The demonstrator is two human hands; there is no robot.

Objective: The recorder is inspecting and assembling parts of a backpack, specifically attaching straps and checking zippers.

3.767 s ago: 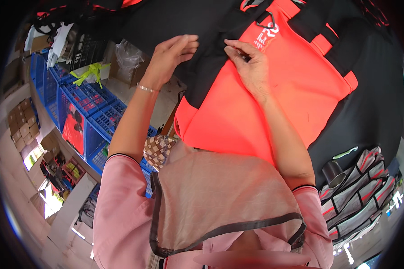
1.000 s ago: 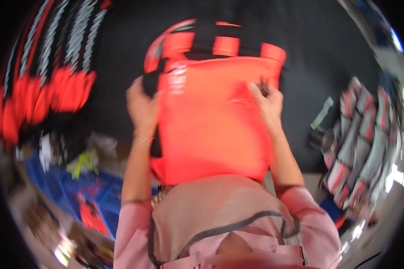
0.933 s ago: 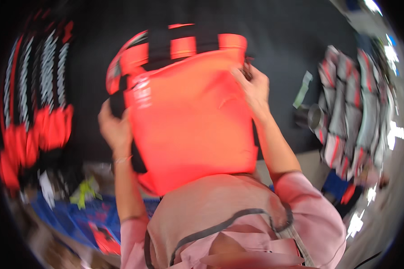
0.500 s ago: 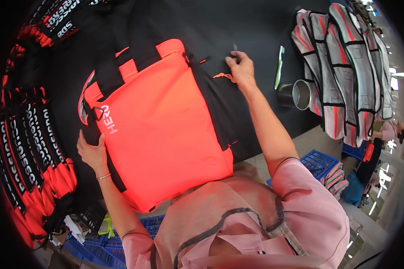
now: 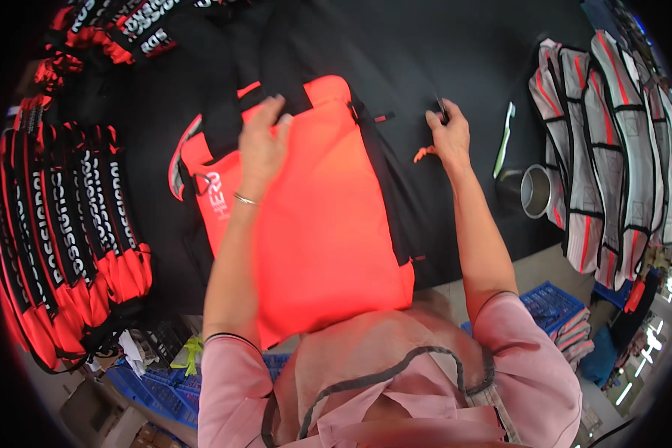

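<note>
A bright orange-red backpack [image 5: 321, 216] with black sides and straps lies flat on the black tabletop before me. My left hand [image 5: 264, 143] is over its upper part, fingers apart and slightly blurred, holding nothing; I cannot tell whether it touches the fabric. To the right of the bag, my right hand [image 5: 451, 134] is closed around a small dark pointed tool [image 5: 443, 113]. The tool's thin tip points away from me, and most of it is hidden by the fingers. An orange cord [image 5: 424, 154] hangs out beside that hand.
Right of my right hand lie a green-and-white toothbrush [image 5: 505, 140] and a metal cup [image 5: 534, 191] on its side. Grey padded straps [image 5: 601, 142] with orange stripes are piled at the right edge. Black-and-red straps [image 5: 75, 224] are stacked at left. A blue crate [image 5: 551, 305] stands below the table.
My left hand has left the bag's left edge and moved up and right over its top part. My right hand still grips the tool. The whole view has shifted.
</note>
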